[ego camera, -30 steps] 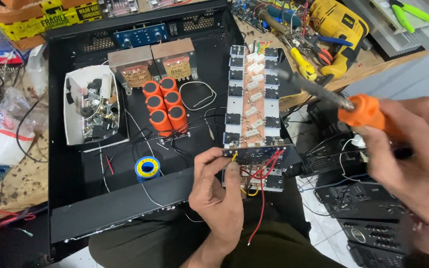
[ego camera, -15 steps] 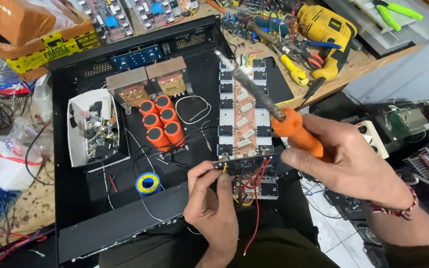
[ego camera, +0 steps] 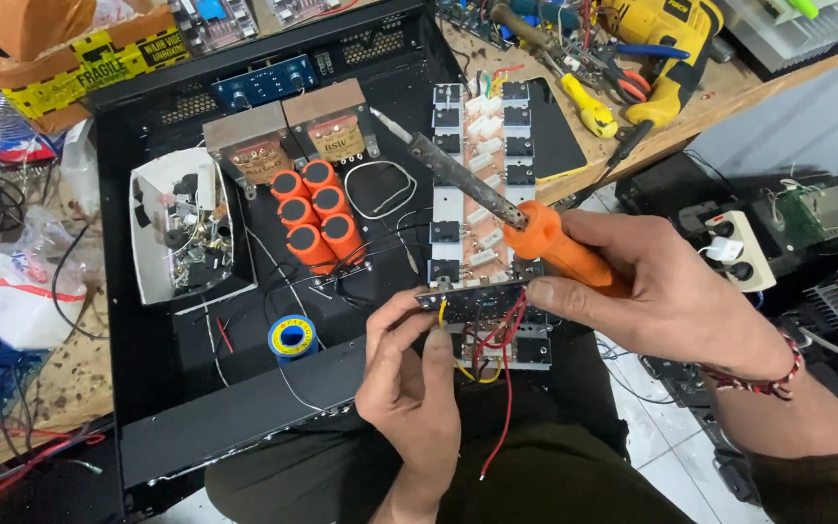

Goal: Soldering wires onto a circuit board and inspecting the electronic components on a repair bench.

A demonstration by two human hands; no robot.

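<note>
Left hand (ego camera: 417, 376): fingers pinched on the near end of a small dark circuit board (ego camera: 467, 294), holding it edge-up above the open black chassis (ego camera: 147, 369).
Right hand (ego camera: 676, 296): clenched around the orange handle of a soldering iron (ego camera: 497, 213); its metal tip points up and away, over the long amplifier board (ego camera: 482, 146).
Wires (ego camera: 501, 340): red and yellow leads hang from the small board.
Inside the chassis: 5 orange capacitors (ego camera: 317, 218), 2 transformers (ego camera: 293, 141), a white box of loose parts (ego camera: 181, 233), a blue-and-yellow solder spool (ego camera: 293, 337).
Bench beyond: yellow drill (ego camera: 671, 39), yellow-handled screwdriver (ego camera: 589, 105).
</note>
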